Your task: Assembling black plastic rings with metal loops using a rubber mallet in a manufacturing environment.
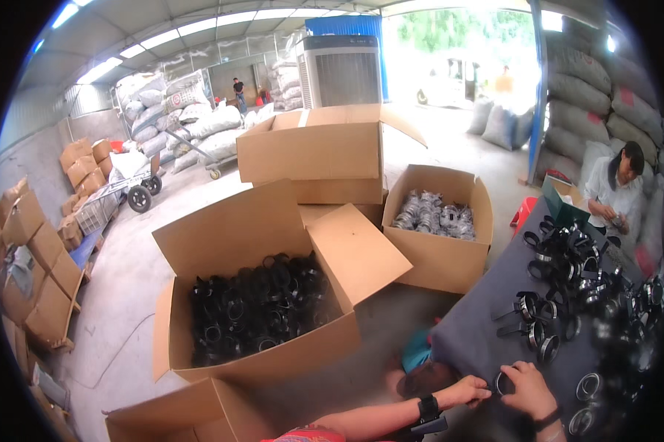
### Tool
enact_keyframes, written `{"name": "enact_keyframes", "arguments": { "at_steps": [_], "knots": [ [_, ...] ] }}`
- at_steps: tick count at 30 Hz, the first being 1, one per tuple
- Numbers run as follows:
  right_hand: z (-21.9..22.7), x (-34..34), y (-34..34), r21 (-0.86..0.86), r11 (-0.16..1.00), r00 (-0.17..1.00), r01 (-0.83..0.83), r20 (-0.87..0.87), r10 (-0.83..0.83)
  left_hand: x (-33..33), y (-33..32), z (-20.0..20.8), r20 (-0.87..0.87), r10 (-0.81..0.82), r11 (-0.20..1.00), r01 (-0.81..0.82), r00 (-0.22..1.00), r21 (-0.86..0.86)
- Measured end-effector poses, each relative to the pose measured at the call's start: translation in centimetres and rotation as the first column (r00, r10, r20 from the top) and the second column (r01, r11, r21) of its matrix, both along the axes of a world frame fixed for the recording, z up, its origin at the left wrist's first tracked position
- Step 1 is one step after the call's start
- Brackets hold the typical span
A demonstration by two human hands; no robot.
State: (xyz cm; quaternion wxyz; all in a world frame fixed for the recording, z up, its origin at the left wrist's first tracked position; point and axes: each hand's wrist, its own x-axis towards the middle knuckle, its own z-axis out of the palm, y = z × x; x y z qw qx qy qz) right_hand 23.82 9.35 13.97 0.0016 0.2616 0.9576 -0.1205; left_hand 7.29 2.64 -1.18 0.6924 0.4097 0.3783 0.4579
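Near the front edge of the grey-covered table, my right hand (529, 393) is curled round a small black ring-shaped part (503, 384). My left hand (467, 392), with a dark band on its wrist, reaches in from the left. Its thumb and fingers pinch at the ring's near-left side, where a short dark piece seems to stick out. Beyond my hands, several black rings with shiny metal bands and short arms (542, 318) lie loose. A larger heap of such rings (579, 258) spreads along the table. Two more rings (585, 386) rest right of my right hand.
A large open carton (266, 372) full of black rings stands left of the table (465, 324). Behind it, another carton (439, 269) holds grey wrapped parts. An empty-looking carton (170, 412) is at lower left. A co-worker (618, 188) sits at the table's far end, handling something small.
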Motion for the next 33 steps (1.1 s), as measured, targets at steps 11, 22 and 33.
{"name": "enact_keyframes", "arguments": {
  "at_steps": [11, 22, 33],
  "knots": [
    [-0.7, -0.4, -0.4, 0.235, 0.971, 0.999, 0.044, -0.031, -0.037, 0.4, 0.8, -0.5, 0.0, 0.007, 0.999, -0.007, 1.0, 0.032],
    [-5.8, -2.9, 0.8, 0.193, 0.969, 0.968, 0.152, -0.225, -0.107, 0.0, 0.1, 0.4, -0.022, -0.008, 0.998, 0.009, 1.0, 0.058],
    [-4.9, -3.6, 1.1, 0.079, 0.982, 0.969, 0.174, -0.193, -0.156, -0.3, -0.5, 1.5, 0.063, -0.033, 0.999, 0.031, 0.997, 0.027]
  ]
}}
